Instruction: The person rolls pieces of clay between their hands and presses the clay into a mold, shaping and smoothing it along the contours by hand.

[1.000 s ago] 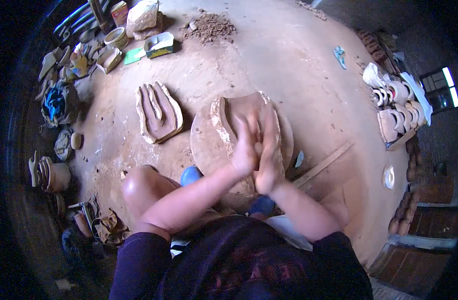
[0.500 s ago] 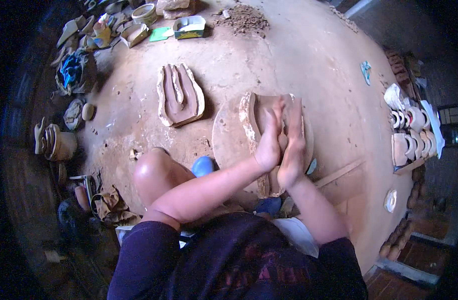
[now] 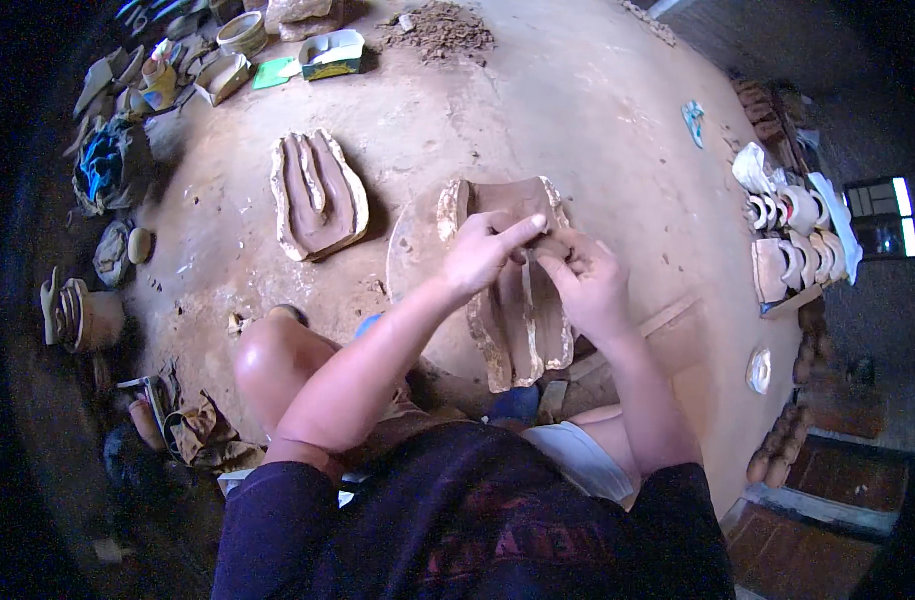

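Note:
In front of me lies a plaster mould [image 3: 489,340] with pale, rough edges and a brown clay lining, parted lengthwise by a thin ridge. It rests on a round board [image 3: 415,262]. Above its middle my two hands meet. My left hand [image 3: 486,255] is closed, its thumb stretched to the right and its fingers curled under. My right hand [image 3: 590,285] pinches with thumb and fingertips. Between them is a small piece of brown clay [image 3: 552,245], mostly hidden by the fingers. A second clay-lined mould [image 3: 321,200], with a tongue-like ridge inside, lies on the floor to the left.
A green-and-white box [image 3: 332,56], a round bowl [image 3: 242,36] and a heap of clay crumbs [image 3: 438,32] stand at the back. Curved clay pieces [image 3: 793,265] are stacked on the right. A pot [image 3: 98,315] sits at the left. My bent knee [image 3: 278,350] is close to the board.
My hands were pressed palm to palm, fingers outstretched, over the mould; now their fingers are bent and pinching together. The whole view has shifted, so floor things appear further left.

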A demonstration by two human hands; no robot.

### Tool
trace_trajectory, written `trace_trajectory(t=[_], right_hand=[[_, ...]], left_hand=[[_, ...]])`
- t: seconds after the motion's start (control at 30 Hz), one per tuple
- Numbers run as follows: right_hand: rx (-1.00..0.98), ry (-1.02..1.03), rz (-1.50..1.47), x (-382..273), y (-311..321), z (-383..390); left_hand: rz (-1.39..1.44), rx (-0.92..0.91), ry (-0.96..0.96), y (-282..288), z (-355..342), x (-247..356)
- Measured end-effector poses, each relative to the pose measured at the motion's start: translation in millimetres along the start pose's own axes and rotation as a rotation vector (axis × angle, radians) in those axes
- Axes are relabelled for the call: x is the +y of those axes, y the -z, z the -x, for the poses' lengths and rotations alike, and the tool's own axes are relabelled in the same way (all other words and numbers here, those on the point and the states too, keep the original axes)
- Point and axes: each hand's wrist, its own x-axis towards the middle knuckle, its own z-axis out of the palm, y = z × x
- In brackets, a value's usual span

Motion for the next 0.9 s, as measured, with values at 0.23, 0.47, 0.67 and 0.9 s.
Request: trace_trajectory(t=[0.23, 0.47, 0.67, 0.9], right_hand=[[-0.082, 0.245, 0.088, 20.0, -0.3, -25.6], [-0.211, -0.220, 0.052, 74.9, -26.2, -67.7], [-0.390, -0.109, 0.131, 105.1, -43.7, -91.9], [-0.511, -0.035, 0.187, 112.7, -48.6, -110.5]], left_hand=[[-0.060, -0.019, -0.072, 10.8, -16.7, 5.4], [-0.294, 0.753, -0.362, 78.8, -61.4, -37.4], [-0.351, 0.639, -0.234, 51.3, -61.5, -52.3], [-0.230, 0.648, -0.326, 62.0, -80.6, -81.9]])
